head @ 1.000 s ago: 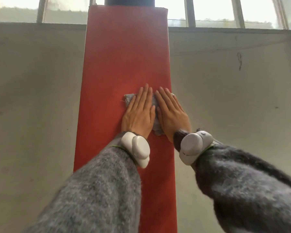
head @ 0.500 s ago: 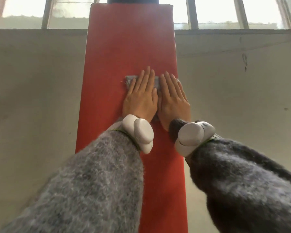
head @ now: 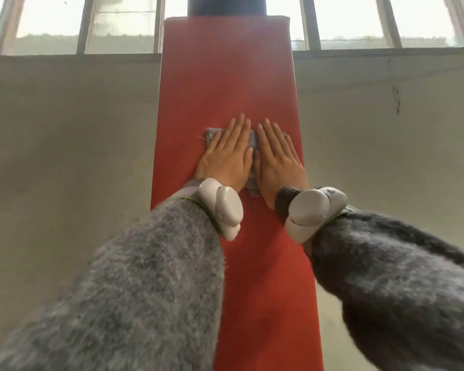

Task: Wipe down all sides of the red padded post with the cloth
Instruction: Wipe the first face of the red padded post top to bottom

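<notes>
The red padded post rises straight ahead of me, its front face toward the camera. A grey cloth lies flat against that face at mid height. My left hand presses on the cloth with straight fingers pointing up. Beside it, my right hand presses the cloth's right part the same way, near the post's right edge. Most of the cloth is hidden under both palms; only its left corner, a strip between the hands and a bottom scrap show.
A pale concrete wall stands behind the post on both sides. Windows run along the top. A dark bare pole sticks out above the padding. White trackers sit on both wrists over grey sleeves.
Both hands slid the cloth up the post's front face, then came a little way back down. The camera has tilted, so more of the post's top shows.
</notes>
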### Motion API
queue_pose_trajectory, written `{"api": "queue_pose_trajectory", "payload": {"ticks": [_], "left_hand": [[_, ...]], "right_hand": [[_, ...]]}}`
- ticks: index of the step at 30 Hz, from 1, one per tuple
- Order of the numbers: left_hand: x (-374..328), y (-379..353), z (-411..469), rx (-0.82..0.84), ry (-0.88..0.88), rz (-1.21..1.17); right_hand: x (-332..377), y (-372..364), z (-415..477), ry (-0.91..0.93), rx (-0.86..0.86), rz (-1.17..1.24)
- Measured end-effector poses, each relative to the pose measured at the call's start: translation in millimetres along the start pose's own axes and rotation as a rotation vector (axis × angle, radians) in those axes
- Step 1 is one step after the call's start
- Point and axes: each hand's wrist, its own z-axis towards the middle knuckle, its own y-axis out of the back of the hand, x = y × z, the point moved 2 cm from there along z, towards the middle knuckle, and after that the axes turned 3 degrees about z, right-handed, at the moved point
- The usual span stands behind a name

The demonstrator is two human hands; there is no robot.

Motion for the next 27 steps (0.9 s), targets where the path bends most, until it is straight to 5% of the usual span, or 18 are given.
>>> {"api": "queue_pose_trajectory", "payload": {"ticks": [3, 15, 20, 27], "left_hand": [[9, 1, 16, -0.015, 0.032, -0.006], [-3, -11, -64, -0.014, 0.031, -0.088], [-2, -13, -102, -0.031, -0.021, -0.096], [48, 4, -28, 0.046, 0.068, 0.023]], "right_hand": [[-2, -7, 20, -0.025, 0.077, -0.005], [32, -15, -59, -0.043, -0.218, 0.133], [49, -11, -99, -0.052, -0.147, 0.131], [51, -10, 5, 0.043, 0.067, 0.069]]}}
